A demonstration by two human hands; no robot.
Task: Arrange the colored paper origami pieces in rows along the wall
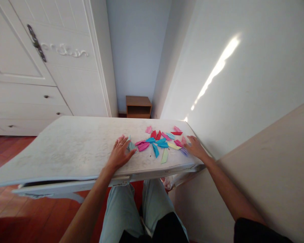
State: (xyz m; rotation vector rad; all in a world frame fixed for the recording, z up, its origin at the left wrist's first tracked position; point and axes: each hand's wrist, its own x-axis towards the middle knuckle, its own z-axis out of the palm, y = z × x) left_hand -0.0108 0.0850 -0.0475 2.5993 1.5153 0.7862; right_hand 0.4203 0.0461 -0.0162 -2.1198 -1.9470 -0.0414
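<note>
Several small folded paper pieces, pink, red, blue, yellow, green and purple, lie scattered on the right part of a white table (73,145). My left hand (121,152) rests at the left end of the scatter, fingers spread, over a pale blue folded paper (131,145) and a pink one partly hidden beneath it. At the right end, my right hand (195,147) lies with fingers stretched out beside a pink folded paper (183,140) and a purple folded paper (184,151). Between the hands are a blue folded paper (155,150) and a pale green folded paper (164,156).
A drawer (66,187) juts out slightly at the table's front left. The white wall (230,111) runs close along the right side. Behind the table stand a white wardrobe (73,77) and a small brown cabinet (138,100).
</note>
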